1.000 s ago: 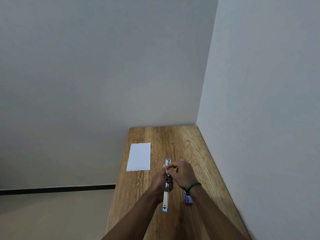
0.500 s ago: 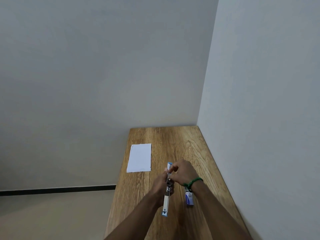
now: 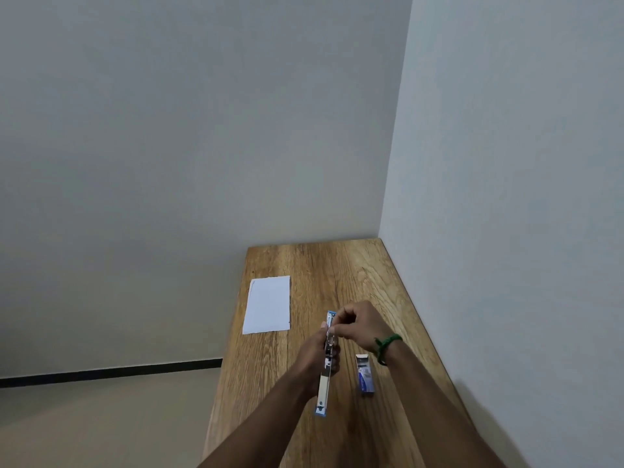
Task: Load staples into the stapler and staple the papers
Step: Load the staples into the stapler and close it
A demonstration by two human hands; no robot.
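A blue and silver stapler [image 3: 325,386] is folded out flat, lying lengthwise above the wooden table [image 3: 337,265]. My left hand [image 3: 315,354] grips it around the middle from the left. My right hand [image 3: 359,324] pinches at the metal channel near the stapler's far end; whether a staple strip is in the fingers is too small to tell. A small blue and white staple box [image 3: 365,374] lies on the table just right of the stapler, its flap open. White papers [image 3: 267,305] lie flat to the left, farther back.
The table stands in a corner, with a wall along its right edge and another at its far end. Its left edge drops to the floor. A green band circles my right wrist [image 3: 388,342].
Both hands and the stapler stay almost in place. My right forearm has shifted off the staple box, which now shows fully.
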